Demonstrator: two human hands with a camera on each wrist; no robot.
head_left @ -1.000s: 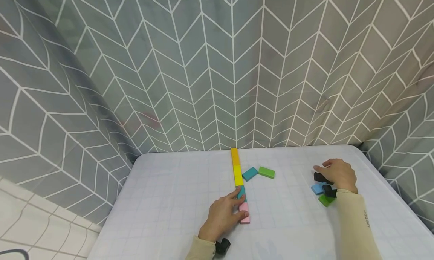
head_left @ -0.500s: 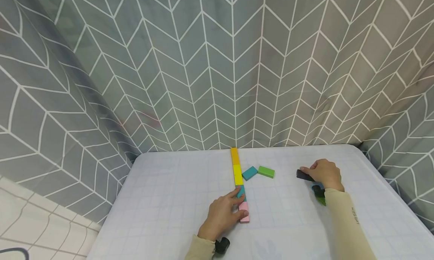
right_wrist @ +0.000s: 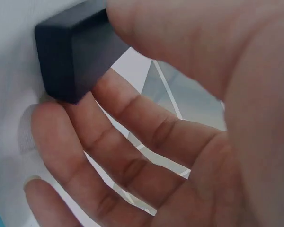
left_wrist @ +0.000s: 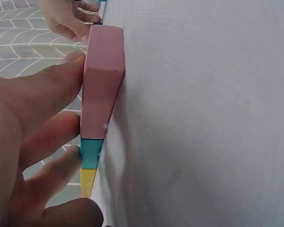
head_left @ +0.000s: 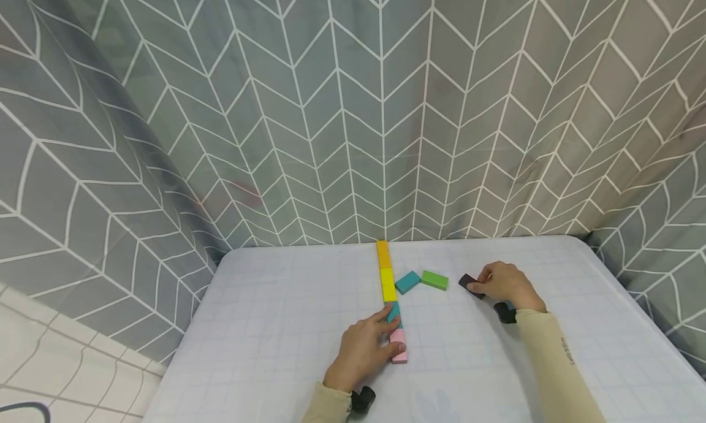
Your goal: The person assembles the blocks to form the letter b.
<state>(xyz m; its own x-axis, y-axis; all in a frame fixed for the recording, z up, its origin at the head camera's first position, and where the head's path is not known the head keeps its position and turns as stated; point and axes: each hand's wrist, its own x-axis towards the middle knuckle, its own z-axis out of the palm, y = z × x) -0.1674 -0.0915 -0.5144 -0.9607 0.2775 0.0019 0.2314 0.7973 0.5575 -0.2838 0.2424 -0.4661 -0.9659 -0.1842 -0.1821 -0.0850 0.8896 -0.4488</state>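
Observation:
In the head view my left hand (head_left: 361,352) rests its thumb on the pink block (head_left: 398,348) and fingertips on the teal block (head_left: 393,312) beyond it. These two lie end to end with a yellow block (head_left: 388,285) and an orange-yellow block (head_left: 383,254). The left wrist view shows the thumb against the pink block (left_wrist: 102,90), not wrapped round it. To the right, my right hand (head_left: 510,285) pinches a black block (head_left: 469,283) between thumb and fingers, low over the table. The right wrist view shows this black block (right_wrist: 75,52) tilted, with the fingers curled beneath it.
Right of the row lie a loose teal block (head_left: 408,282) and a green block (head_left: 435,280), close together. A sliver of a blue block shows behind my right wrist; the rest is hidden. The white table (head_left: 265,325) ends at a patterned curtain (head_left: 353,135).
My right hand has taken hold of the black block and carried it left, away from the blue and green blocks at the right, turning it slightly. The left hand has stayed in place.

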